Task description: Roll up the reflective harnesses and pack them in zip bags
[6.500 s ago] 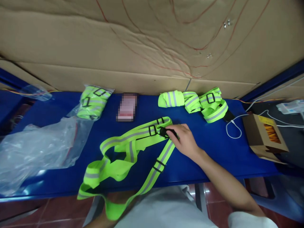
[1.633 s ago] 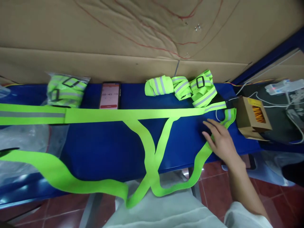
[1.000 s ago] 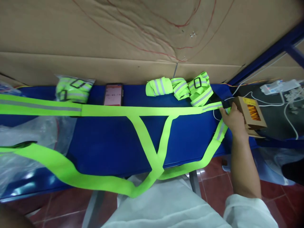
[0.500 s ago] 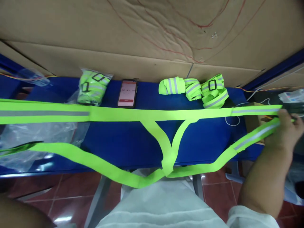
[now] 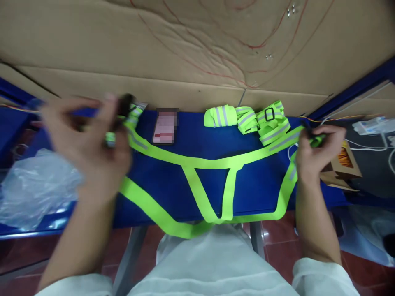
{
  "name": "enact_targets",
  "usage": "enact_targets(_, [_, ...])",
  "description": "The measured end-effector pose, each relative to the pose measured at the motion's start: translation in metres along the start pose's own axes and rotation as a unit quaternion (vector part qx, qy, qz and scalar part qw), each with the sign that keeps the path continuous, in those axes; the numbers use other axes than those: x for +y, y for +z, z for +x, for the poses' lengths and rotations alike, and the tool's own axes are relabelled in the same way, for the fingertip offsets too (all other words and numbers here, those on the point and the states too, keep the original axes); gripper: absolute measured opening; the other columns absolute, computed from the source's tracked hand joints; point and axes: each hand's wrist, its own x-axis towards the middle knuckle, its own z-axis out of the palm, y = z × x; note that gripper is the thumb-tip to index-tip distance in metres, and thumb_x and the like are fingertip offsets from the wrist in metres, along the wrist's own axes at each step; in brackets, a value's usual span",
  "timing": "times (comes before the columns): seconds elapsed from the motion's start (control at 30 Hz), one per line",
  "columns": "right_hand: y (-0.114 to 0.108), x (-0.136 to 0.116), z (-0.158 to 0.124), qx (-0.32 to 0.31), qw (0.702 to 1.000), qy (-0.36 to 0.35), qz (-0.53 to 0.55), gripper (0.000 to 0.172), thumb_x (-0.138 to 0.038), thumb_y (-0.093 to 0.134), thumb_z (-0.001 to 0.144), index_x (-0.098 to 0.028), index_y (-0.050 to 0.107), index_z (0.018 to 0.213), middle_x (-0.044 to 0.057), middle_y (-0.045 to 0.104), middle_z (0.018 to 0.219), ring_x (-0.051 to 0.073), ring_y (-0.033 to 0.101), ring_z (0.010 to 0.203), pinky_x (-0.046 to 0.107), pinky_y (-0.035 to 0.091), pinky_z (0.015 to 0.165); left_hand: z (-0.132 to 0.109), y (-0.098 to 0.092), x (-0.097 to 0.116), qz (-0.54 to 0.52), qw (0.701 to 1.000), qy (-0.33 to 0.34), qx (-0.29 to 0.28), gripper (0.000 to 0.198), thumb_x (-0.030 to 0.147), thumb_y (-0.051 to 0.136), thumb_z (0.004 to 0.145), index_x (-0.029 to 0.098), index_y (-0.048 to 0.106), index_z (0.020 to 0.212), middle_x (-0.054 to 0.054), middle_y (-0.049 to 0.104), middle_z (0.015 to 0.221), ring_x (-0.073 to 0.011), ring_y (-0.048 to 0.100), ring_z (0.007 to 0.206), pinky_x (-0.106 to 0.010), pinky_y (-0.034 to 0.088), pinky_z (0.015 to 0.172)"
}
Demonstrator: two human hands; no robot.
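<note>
A neon-yellow reflective harness (image 5: 212,163) with grey stripes hangs in a loop between my two hands, over the blue table. Two short straps form a V at its middle, and the lower band sags over the table's front edge. My left hand (image 5: 92,139), blurred, is closed on the harness's left end beside a dark piece, perhaps a buckle. On the right end, my right hand (image 5: 321,150) pinches the strap, with a black part showing at the fingertips. A bagged yellow bundle (image 5: 135,114) is mostly hidden behind my left hand.
Several rolled yellow reflective straps (image 5: 220,116) lie along the back of the blue table (image 5: 191,135). A phone (image 5: 165,127) is left of them. Clear plastic bags (image 5: 37,189) cover the left side. An open cardboard box (image 5: 342,168) stands at right, near white cables.
My left hand has come into view from the left edge, gripping its end. My right hand has moved inward, so the stretched harness now hangs slacker and curved.
</note>
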Motion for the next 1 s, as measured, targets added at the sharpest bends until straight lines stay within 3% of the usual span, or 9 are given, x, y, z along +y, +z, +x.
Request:
enact_targets(0.03, [0.004, -0.019, -0.003, -0.043, 0.997, -0.058, -0.008, 0.021, -0.009, 0.074, 0.076, -0.019, 0.059, 0.086, 0.005, 0.063, 0.086, 0.020, 0.064, 0.083, 0.036, 0.050, 0.077, -0.005, 0.007, 0.011, 0.024, 0.998, 0.056, 0.008, 0.044, 0.024, 0.059, 0.097, 0.016, 0.063, 0.140, -0.015, 0.058, 0.129, -0.0288, 0.059, 0.119, -0.044, 0.055, 0.092])
enact_targets(0.1, [0.011, -0.057, -0.011, -0.107, 0.985, -0.134, 0.016, 0.018, -0.008, 0.065, 0.079, -0.020, 0.060, 0.092, 0.007, 0.065, 0.092, 0.024, 0.065, 0.091, 0.038, 0.050, 0.078, -0.015, 0.023, 0.040, 0.033, 0.992, 0.100, -0.070, 0.053, 0.018, 0.061, 0.094, 0.020, 0.058, 0.147, -0.014, 0.059, 0.131, -0.0224, 0.065, 0.106, -0.029, 0.055, 0.075])
enact_targets(0.2, [0.024, -0.100, -0.030, -0.167, 0.963, -0.210, 0.036, 0.029, 0.000, 0.056, 0.075, -0.023, 0.058, 0.093, 0.006, 0.065, 0.095, 0.023, 0.063, 0.088, 0.035, 0.048, 0.072, -0.032, 0.046, 0.080, 0.015, 0.980, 0.161, -0.119, 0.051, 0.012, 0.056, 0.093, 0.020, 0.059, 0.144, -0.010, 0.067, 0.120, -0.0174, 0.068, 0.086, -0.026, 0.049, 0.062])
enact_targets(0.27, [0.033, -0.114, -0.045, -0.185, 0.953, -0.235, 0.051, 0.031, 0.001, 0.055, 0.074, -0.023, 0.056, 0.093, 0.005, 0.064, 0.093, 0.022, 0.060, 0.081, 0.034, 0.046, 0.069, -0.041, 0.058, 0.093, 0.010, 0.973, 0.187, -0.132, 0.050, 0.010, 0.054, 0.092, 0.018, 0.061, 0.142, -0.010, 0.070, 0.116, -0.0166, 0.067, 0.077, -0.027, 0.047, 0.056])
enact_targets(0.4, [0.042, -0.121, -0.066, -0.224, 0.950, -0.189, 0.111, 0.032, 0.002, 0.054, 0.072, -0.023, 0.055, 0.092, 0.005, 0.060, 0.093, 0.021, 0.060, 0.084, 0.032, 0.048, 0.069, -0.055, 0.069, 0.094, 0.000, 0.967, 0.191, -0.167, 0.048, 0.010, 0.054, 0.092, 0.013, 0.062, 0.140, -0.011, 0.071, 0.113, -0.0172, 0.070, 0.078, -0.027, 0.046, 0.052])
enact_targets(0.57, [0.038, -0.123, -0.075, -0.245, 0.949, -0.119, 0.161, 0.034, 0.004, 0.053, 0.069, -0.023, 0.055, 0.091, 0.005, 0.058, 0.094, 0.021, 0.062, 0.085, 0.032, 0.049, 0.069, -0.066, 0.069, 0.096, -0.017, 0.961, 0.186, -0.205, 0.048, 0.012, 0.053, 0.094, 0.013, 0.059, 0.142, -0.010, 0.070, 0.114, -0.0129, 0.068, 0.070, -0.025, 0.046, 0.048])
enact_targets(0.8, [0.039, -0.125, -0.077, -0.260, 0.946, -0.092, 0.169, 0.032, 0.002, 0.053, 0.073, -0.025, 0.055, 0.090, 0.005, 0.058, 0.093, 0.022, 0.065, 0.085, 0.033, 0.052, 0.068, -0.073, 0.069, 0.098, -0.038, 0.955, 0.186, -0.228, 0.052, 0.013, 0.051, 0.095, 0.013, 0.055, 0.146, -0.012, 0.070, 0.116, -0.0138, 0.069, 0.072, -0.025, 0.052, 0.054])
enact_targets(1.0, [0.039, -0.126, -0.082, -0.268, 0.944, -0.086, 0.172, 0.031, 0.001, 0.055, 0.076, -0.025, 0.054, 0.092, 0.005, 0.057, 0.094, 0.021, 0.064, 0.086, 0.034, 0.053, 0.069, -0.074, 0.069, 0.099, -0.045, 0.957, 0.187, -0.217, 0.049, 0.012, 0.050, 0.095, 0.012, 0.055, 0.143, -0.012, 0.071, 0.116, -0.0139, 0.070, 0.071, -0.026, 0.053, 0.053])
